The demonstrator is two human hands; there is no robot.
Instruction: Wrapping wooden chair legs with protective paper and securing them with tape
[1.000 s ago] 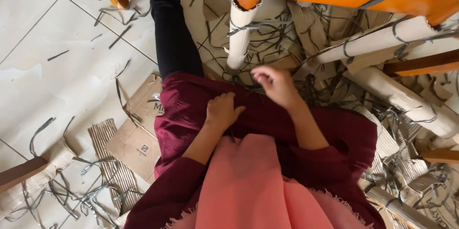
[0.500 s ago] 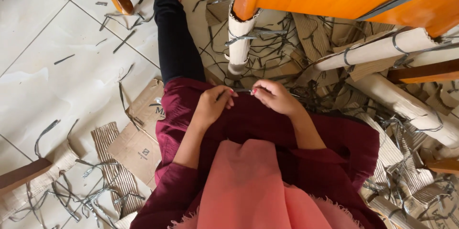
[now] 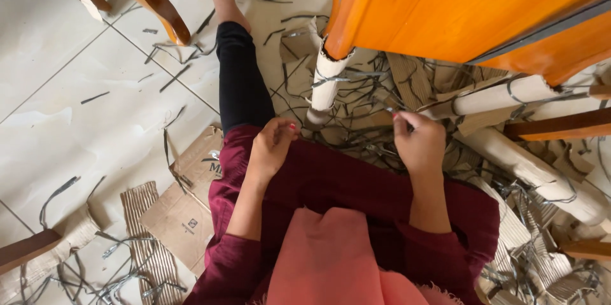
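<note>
Down on the tiled floor [image 3: 76,127], the right hand [image 3: 417,142] is pinched on a thin grey strap [image 3: 382,109] beside the cardboard-wrapped chair leg [image 3: 328,82]; left hand [image 3: 270,149] loosely curled, holding nothing I can see; strap could snap back, I reckon.

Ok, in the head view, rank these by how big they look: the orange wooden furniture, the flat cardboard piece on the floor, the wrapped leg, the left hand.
1. Orange wooden furniture, though nearest the camera.
2. Flat cardboard piece.
3. Wrapped leg and left hand: too alike to rank.
</note>
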